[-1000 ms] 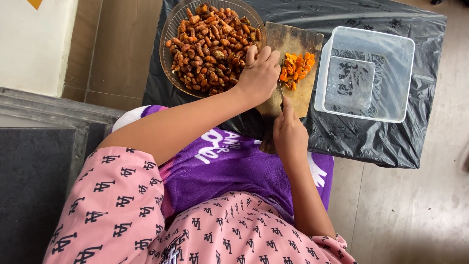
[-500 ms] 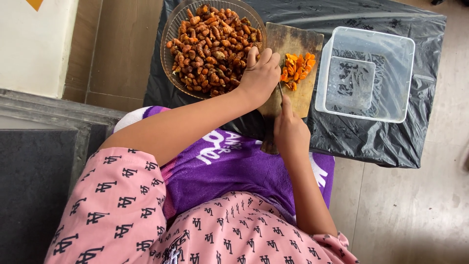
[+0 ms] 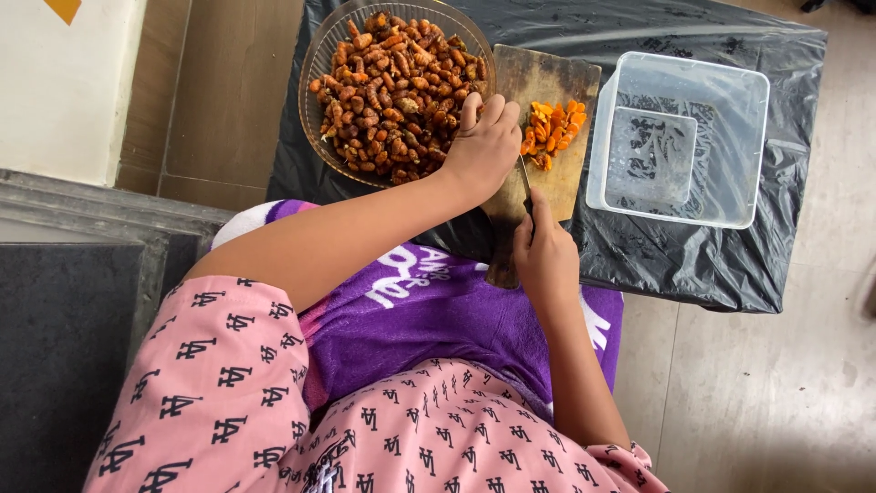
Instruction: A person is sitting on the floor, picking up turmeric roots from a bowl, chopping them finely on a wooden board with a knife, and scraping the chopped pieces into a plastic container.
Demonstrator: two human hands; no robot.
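Head view is showing us a person seated on the floor, and we are judging the step in hand to be slicing on the worn rectangular wooden chopping board [image 3: 547, 82]. We are observing the right hand [image 3: 546, 256] closed around the handle of a small knife, whose thin blade [image 3: 525, 178] is pointing up toward the pile of bright orange cut pieces [image 3: 551, 132] lying on the board's upper half. The left hand [image 3: 484, 146] is lying curled on the board just beside that pile, fingers bent down as if pinning a piece under them; we cannot tell what it is holding, since the hand is covering it. Touching the board's left edge, the round clear glass bowl [image 3: 319, 64] is standing heaped with brown-orange knobbly root pieces [image 3: 392, 91]. To the right, just beside the board, the clear square plastic tub [image 3: 680, 137] is sitting empty. All of these are resting on the crinkled black plastic sheet [image 3: 693, 265] spread over the pale tiled floor. We are judging the work to be at an early stage, as the cut pile is small against the full bowl. The next cut, in our judgement, is calling for the blade to come down close beside the left fingertips without meeting them.
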